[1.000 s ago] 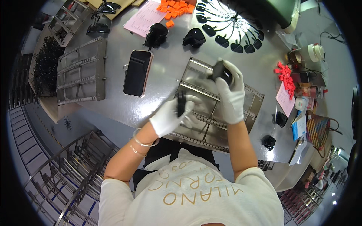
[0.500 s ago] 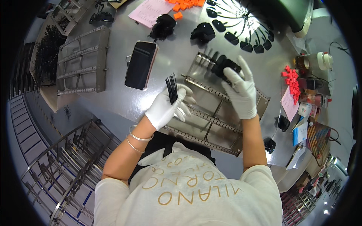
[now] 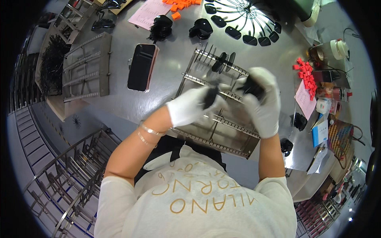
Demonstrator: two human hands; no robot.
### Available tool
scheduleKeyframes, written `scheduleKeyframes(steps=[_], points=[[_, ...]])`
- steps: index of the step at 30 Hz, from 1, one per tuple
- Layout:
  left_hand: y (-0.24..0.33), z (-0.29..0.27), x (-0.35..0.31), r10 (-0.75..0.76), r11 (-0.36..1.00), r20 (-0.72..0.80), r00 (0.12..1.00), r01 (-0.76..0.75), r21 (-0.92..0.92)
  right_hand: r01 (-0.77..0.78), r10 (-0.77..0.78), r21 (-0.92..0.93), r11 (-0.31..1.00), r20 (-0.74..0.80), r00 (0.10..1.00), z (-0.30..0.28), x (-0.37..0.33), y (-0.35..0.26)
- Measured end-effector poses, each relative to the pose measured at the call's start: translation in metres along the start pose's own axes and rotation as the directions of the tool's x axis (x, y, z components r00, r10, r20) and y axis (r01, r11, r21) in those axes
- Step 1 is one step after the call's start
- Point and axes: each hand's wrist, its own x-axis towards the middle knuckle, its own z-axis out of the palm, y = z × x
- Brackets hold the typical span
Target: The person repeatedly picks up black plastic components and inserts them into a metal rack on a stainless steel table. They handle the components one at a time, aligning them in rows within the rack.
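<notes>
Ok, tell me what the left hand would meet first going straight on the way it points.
Going up and to the right, the left hand would probably meet the right hand or the dark pieces in its grip. Depth is unclear, so it might pass over or under them.

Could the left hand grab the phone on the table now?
Probably yes: the phone lies ahead and to the left of the left hand, and I see nothing standing between them. But that hand holds dark pieces, so it may need to let go first.
</notes>
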Motion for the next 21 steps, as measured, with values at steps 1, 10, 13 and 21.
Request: scheduleKeyframes(steps=[1, 10, 13, 21], points=[[0.007, 0.004, 0.009, -0.001, 0.997, 0.093, 0.996, -0.006, 0.083, 0.104, -0.071, -0.202, 0.974, 0.165, 0.984, 0.005, 0.003, -0.016], [0.029, 0.020, 0.051, -0.192, 0.534, 0.072, 0.979, 0.043, 0.845, -0.316, 0.338, 0.453, 0.834, 0.034, 0.940, 0.011, -0.011, 0.009], [0.064, 0.019, 0.042, 0.014, 0.115, -0.086, 0.996, 0.084, 0.990, -0.189, 0.290, 0.537, 0.822, -0.109, 0.951, 0.007, 0.011, 0.021], [0.009, -0.066, 0.052, 0.553, -0.052, 0.157, 0.818, -0.155, 0.987, 0.363, -0.332, -0.504, 0.783, 0.154, 0.931, 0.020, 0.040, 0.044]])
